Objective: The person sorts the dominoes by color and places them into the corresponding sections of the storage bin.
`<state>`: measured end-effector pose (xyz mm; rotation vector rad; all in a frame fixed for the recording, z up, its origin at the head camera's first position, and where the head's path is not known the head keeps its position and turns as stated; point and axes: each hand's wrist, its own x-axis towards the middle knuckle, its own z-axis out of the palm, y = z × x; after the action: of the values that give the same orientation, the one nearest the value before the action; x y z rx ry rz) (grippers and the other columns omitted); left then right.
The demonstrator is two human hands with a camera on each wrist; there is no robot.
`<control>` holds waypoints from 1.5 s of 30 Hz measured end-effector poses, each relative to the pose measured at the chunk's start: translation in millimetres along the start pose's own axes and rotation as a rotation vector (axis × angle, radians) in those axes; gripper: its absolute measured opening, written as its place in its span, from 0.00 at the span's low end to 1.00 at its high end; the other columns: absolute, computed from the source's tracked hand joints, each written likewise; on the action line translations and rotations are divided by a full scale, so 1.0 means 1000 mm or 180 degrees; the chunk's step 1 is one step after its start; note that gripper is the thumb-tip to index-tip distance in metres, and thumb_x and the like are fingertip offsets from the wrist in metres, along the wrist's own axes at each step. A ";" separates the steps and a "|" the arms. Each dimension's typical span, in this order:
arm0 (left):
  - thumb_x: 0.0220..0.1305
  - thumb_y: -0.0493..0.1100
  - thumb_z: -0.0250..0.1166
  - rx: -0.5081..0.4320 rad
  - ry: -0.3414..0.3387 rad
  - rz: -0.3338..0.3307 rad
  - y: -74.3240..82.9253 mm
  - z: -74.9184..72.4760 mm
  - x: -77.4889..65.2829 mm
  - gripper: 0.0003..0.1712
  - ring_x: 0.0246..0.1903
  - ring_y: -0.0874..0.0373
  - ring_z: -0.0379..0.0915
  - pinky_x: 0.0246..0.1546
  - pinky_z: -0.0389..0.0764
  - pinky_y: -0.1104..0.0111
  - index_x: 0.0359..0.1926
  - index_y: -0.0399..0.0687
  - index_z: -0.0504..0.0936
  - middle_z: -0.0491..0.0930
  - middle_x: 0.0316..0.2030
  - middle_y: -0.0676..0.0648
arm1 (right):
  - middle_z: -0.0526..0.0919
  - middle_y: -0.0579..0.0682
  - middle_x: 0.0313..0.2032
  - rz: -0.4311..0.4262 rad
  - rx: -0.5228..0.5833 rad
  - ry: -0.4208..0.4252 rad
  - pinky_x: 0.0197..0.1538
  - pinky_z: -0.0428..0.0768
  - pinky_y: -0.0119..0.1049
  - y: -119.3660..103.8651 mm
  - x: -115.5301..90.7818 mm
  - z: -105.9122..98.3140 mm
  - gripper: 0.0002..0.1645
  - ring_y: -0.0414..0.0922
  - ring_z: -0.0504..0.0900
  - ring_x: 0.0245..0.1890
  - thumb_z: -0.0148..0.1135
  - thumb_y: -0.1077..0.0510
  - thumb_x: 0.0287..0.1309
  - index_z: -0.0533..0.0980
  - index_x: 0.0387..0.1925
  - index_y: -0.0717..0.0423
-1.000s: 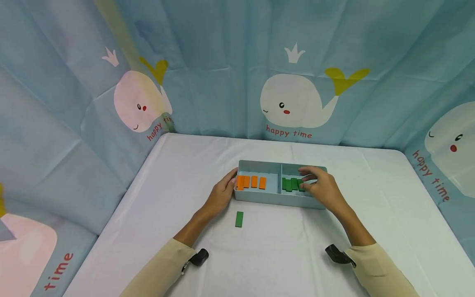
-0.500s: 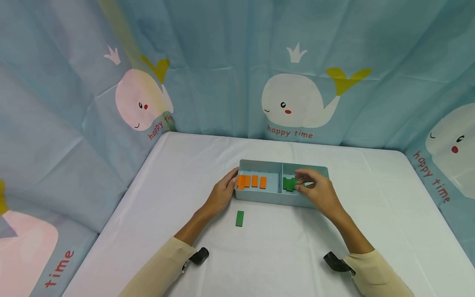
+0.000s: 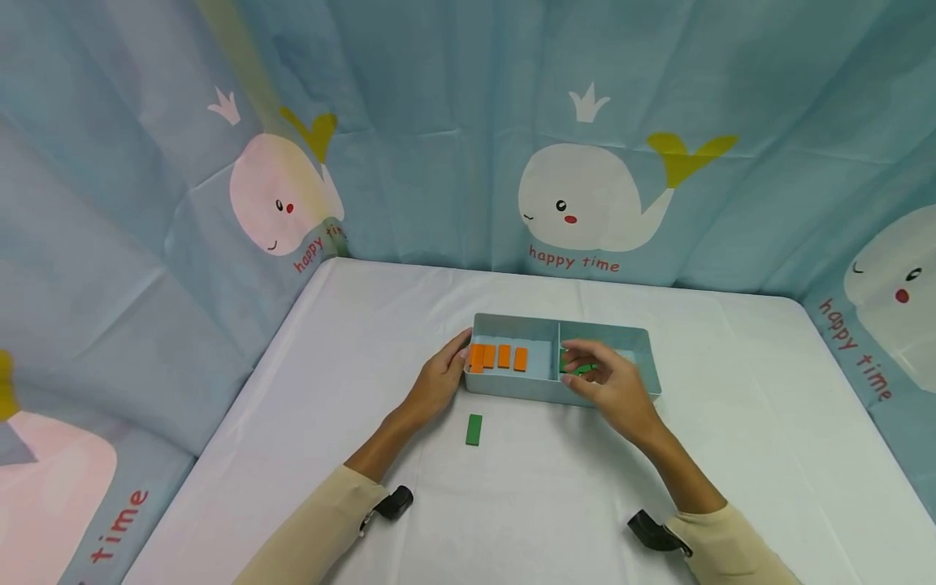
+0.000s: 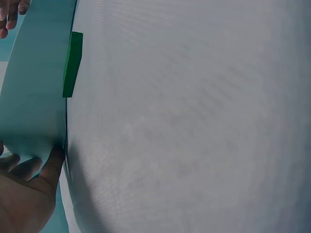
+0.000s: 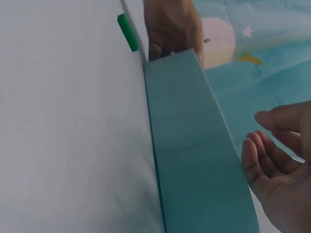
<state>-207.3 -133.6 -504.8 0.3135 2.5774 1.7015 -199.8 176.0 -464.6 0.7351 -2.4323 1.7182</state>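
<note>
A light-blue two-compartment box point(image 3: 522, 388) stands on the white table. My left hand point(image 3: 431, 386) grips its left end, thumb towards the front corner; in the left wrist view the fingers point(image 4: 29, 167) bend against that end. Orange tiles point(image 3: 504, 356) lie in the left compartment, two of them overlapping. My right hand point(image 3: 614, 390) hovers over the right compartment, near the divider, and partly hides the green tiles point(image 3: 587, 368) there. In the right wrist view its thumb and bent fingers stand apart, with nothing seen between them. A single green tile point(image 3: 474, 430) lies in front of the box.
White cloth point(image 3: 541, 487) covers the table. Blue curtains point(image 3: 439, 195) printed with whales hang behind and at both sides. Black straps with small devices point(image 3: 395, 503) sit at both sleeve cuffs.
My right hand has moved left across the right compartment, from its middle towards the divider, uncovering the right end of the box. The left hand keeps its grip.
</note>
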 end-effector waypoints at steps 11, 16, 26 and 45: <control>0.89 0.50 0.43 0.0077 -0.0019 -0.0014 -0.003 0.001 0.003 0.31 0.82 0.57 0.52 0.82 0.56 0.56 0.85 0.50 0.56 0.59 0.82 0.51 | 0.86 0.57 0.51 -0.0051 0.0037 -0.0256 0.50 0.86 0.32 -0.007 -0.007 0.025 0.27 0.46 0.86 0.49 0.71 0.68 0.66 0.80 0.64 0.53; 0.89 0.48 0.44 0.0057 -0.0019 -0.0010 -0.003 0.000 0.002 0.31 0.82 0.55 0.52 0.82 0.56 0.55 0.85 0.48 0.56 0.58 0.82 0.51 | 0.85 0.61 0.52 0.0001 0.0057 -0.0397 0.50 0.87 0.33 -0.008 -0.010 0.037 0.26 0.46 0.85 0.49 0.72 0.66 0.65 0.80 0.63 0.51; 0.89 0.49 0.44 0.0060 0.0002 0.0045 -0.001 0.000 0.001 0.31 0.82 0.50 0.52 0.82 0.56 0.51 0.84 0.44 0.57 0.59 0.82 0.47 | 0.87 0.59 0.53 0.0142 -0.0116 -0.0745 0.48 0.88 0.37 -0.007 -0.011 0.059 0.31 0.50 0.87 0.49 0.74 0.66 0.62 0.78 0.66 0.60; 0.88 0.49 0.45 0.0056 0.0016 0.0035 -0.001 -0.002 0.000 0.31 0.81 0.51 0.54 0.82 0.57 0.51 0.84 0.48 0.59 0.62 0.81 0.48 | 0.86 0.55 0.56 0.0541 -0.0100 -0.1210 0.54 0.87 0.38 -0.004 -0.007 0.090 0.36 0.50 0.87 0.52 0.78 0.66 0.57 0.77 0.67 0.60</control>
<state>-208.1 -135.7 -504.8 0.3252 2.6004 1.6862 -173.6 96.0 -496.7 0.9535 -2.8388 1.7259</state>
